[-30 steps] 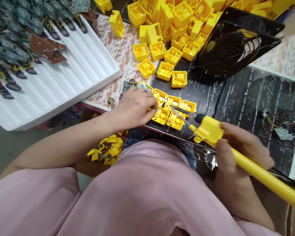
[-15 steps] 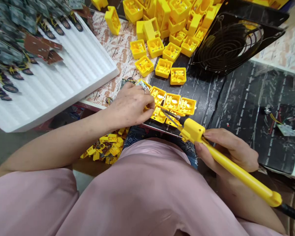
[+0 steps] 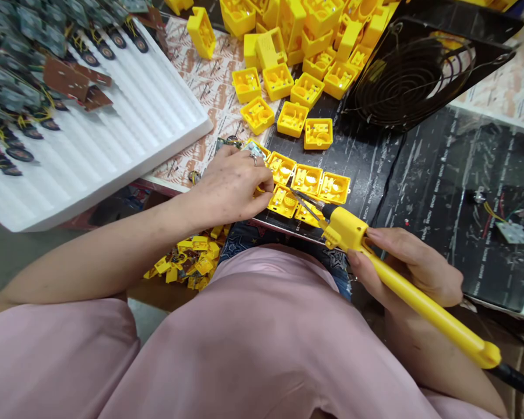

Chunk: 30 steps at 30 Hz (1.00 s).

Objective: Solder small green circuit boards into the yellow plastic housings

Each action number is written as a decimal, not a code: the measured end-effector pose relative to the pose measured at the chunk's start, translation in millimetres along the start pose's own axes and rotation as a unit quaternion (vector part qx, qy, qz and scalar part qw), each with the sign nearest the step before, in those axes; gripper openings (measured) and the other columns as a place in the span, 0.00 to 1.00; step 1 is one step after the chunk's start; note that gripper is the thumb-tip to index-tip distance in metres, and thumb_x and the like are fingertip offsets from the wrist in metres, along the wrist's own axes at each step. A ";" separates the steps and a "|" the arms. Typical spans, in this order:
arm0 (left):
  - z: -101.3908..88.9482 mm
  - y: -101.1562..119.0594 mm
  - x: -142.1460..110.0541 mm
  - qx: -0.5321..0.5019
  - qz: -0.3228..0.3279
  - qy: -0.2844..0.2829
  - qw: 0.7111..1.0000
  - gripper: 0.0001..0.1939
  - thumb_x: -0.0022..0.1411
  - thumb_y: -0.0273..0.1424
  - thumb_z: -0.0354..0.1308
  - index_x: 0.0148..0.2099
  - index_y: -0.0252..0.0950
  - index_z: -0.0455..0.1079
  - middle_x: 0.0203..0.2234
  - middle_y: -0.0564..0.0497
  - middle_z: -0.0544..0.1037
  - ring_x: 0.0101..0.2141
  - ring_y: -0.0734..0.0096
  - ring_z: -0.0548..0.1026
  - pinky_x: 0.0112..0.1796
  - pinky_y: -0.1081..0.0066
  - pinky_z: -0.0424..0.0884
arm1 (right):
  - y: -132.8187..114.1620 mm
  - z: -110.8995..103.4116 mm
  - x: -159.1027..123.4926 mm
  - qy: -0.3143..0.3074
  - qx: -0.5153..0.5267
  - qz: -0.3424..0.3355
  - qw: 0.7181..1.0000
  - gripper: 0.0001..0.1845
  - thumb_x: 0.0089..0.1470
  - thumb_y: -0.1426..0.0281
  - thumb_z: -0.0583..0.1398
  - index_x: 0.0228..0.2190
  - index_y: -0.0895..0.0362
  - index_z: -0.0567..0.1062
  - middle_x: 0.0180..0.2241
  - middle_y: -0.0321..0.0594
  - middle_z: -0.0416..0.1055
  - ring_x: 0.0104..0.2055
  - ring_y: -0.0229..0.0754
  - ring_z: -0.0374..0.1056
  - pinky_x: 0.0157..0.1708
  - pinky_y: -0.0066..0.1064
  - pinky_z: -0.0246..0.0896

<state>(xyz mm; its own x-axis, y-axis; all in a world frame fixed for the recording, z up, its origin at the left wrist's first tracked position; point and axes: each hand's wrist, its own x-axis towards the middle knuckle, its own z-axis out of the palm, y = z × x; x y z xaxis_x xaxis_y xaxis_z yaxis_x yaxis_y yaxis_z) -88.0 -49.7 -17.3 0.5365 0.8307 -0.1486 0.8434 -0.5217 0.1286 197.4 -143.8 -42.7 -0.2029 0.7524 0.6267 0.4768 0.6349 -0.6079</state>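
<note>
My right hand (image 3: 413, 262) is wrapped round the handle of a yellow soldering iron (image 3: 428, 302), whose black cord leaves at the lower right. The iron's thin metal tip points left over the near row of yellow plastic housings (image 3: 283, 201). Close to that tip, my left hand (image 3: 240, 183) is closed, thumb and fingers pinched over the left end of the rows. Its fingertips hide whatever they pinch. A small circuit board (image 3: 255, 151) shows just behind the left fingers. The open housings in the far row (image 3: 307, 179) have metal parts and a round recess inside.
A white foam tray (image 3: 157, 134) at left carries many wired circuit boards. Loose yellow housings (image 3: 279, 81) are heaped at the back beside a black fan (image 3: 413, 75). A wired board (image 3: 515, 233) lies at right. More yellow pieces (image 3: 196, 256) sit below the table edge.
The soldering iron and my right hand have shifted very slightly right relative to the view. My left hand keeps its pinch in nearly the same place.
</note>
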 end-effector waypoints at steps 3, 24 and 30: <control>0.9 1.9 2.4 0.003 -0.001 0.006 1.000 0.15 0.69 0.35 0.51 0.38 0.40 0.79 0.34 0.50 0.82 0.44 0.56 0.78 0.54 0.56 0.66 | -0.2 1.8 3.3 -0.021 -0.022 -0.011 0.999 0.29 0.57 0.75 0.74 0.58 0.51 0.79 0.40 0.40 0.85 0.33 0.46 0.82 0.30 0.35 0.83; -11.1 14.5 20.1 0.064 0.037 -0.029 0.997 0.11 0.67 0.30 0.53 0.33 0.37 0.75 0.31 0.49 0.81 0.47 0.52 0.81 0.56 0.51 0.70 | -6.3 -8.6 26.0 -0.096 -0.046 -0.070 0.992 0.12 0.60 0.75 0.73 0.39 0.53 0.76 0.33 0.36 0.81 0.31 0.39 0.80 0.30 0.26 0.79; -12.6 15.3 20.0 0.069 0.024 -0.047 0.996 0.11 0.69 0.33 0.55 0.35 0.38 0.75 0.34 0.48 0.83 0.49 0.52 0.80 0.57 0.54 0.70 | -4.9 -9.9 23.8 -0.064 -0.036 -0.064 0.995 0.12 0.59 0.76 0.73 0.38 0.53 0.76 0.29 0.33 0.80 0.28 0.38 0.78 0.25 0.25 0.75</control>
<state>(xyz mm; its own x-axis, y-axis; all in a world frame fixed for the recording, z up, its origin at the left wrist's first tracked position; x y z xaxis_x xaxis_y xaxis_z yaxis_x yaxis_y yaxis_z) -64.7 -38.6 -5.9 0.5708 0.7862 -0.2368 0.8097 -0.5868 0.0035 198.8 -130.7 -20.0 -0.3715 0.6853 0.6264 0.4988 0.7164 -0.4879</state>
